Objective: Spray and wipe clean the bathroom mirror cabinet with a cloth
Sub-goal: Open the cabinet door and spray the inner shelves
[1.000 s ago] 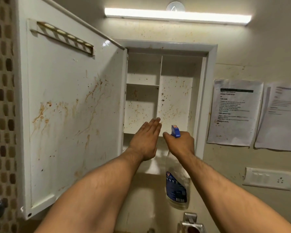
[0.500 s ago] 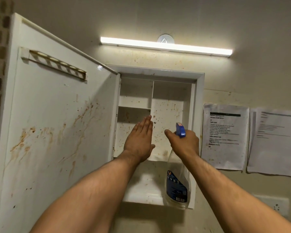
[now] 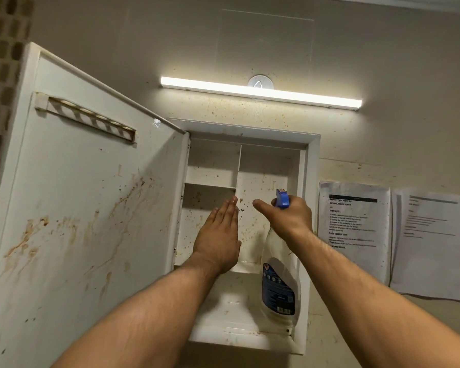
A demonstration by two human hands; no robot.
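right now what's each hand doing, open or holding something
Left hand: open, fingers straight, holding nothing, raised in front of the cabinet.
Right hand: gripping the neck of the spray bottle.

Speckled beige wall [image 3: 383,62], lit tube light [image 3: 260,92], mosaic tiles [image 3: 0,62]

Cabinet [image 3: 268,166] at frame centre, set in the wall. Its door [image 3: 91,208] is swung open, filling the left of the frame, with a rack [image 3: 88,119] on its inner face, upper left. Light bar [image 3: 260,92] on the wall above the cabinet. Near sheet [image 3: 353,229] and far sheet [image 3: 430,245] side by side on the wall at right. Left grip [image 3: 219,235] before the cabinet's left compartments. Right grip [image 3: 290,216] is just right of it, around the neck of the spray bottle [image 3: 279,288], which hangs before the cabinet's right side. Tiled wall [image 3: 0,75] at far left edge.
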